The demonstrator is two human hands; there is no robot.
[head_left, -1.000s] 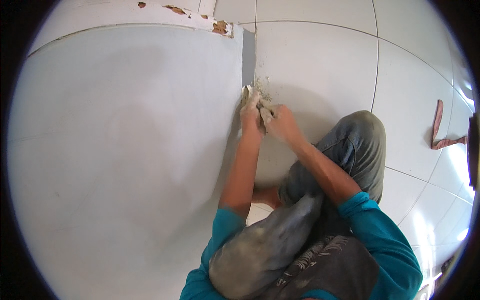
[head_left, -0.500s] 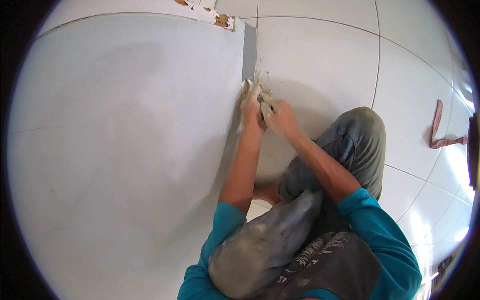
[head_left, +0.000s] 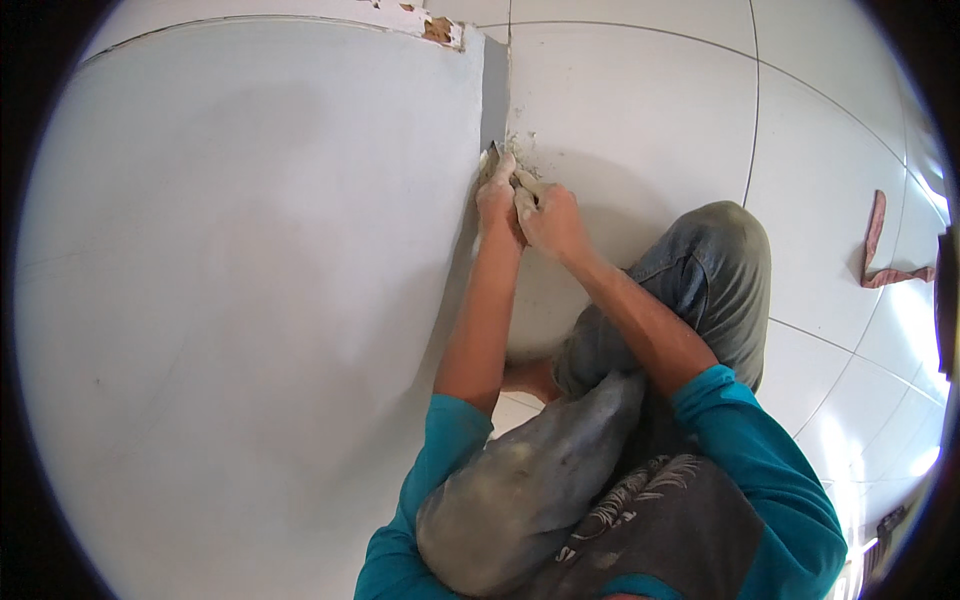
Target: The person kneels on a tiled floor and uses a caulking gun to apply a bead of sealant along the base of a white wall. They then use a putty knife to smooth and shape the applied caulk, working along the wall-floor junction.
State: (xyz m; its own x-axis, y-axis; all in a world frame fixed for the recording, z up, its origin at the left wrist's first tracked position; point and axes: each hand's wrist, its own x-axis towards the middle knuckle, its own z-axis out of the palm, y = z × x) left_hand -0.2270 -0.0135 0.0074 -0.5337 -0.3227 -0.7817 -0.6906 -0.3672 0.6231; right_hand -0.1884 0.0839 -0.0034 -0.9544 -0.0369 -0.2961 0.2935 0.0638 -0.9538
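Observation:
At the foot of the wall, my left hand [head_left: 497, 203] is closed around a thin flat blade [head_left: 489, 160] smeared with pale paste. Its dark tip points at the grey strip [head_left: 495, 92] along the wall's base. My right hand [head_left: 551, 221] is curled right beside the left, its fingers closed and coated in pale paste. Something small and dark shows between the two hands, but what the right one grips is hidden. Crumbs of pale paste [head_left: 522, 150] dot the floor just past my fingertips.
A smooth pale wall [head_left: 250, 260] rises on the left, with a chipped edge [head_left: 437, 30] at its far end. White floor tiles [head_left: 640, 110] spread to the right, where a bent reddish strip [head_left: 876, 245] lies. My bent knee [head_left: 725, 250] is close to my right forearm.
Both hands have shifted slightly farther along the wall base. The blade's dark tip shows more clearly now, and the whole view has moved a little.

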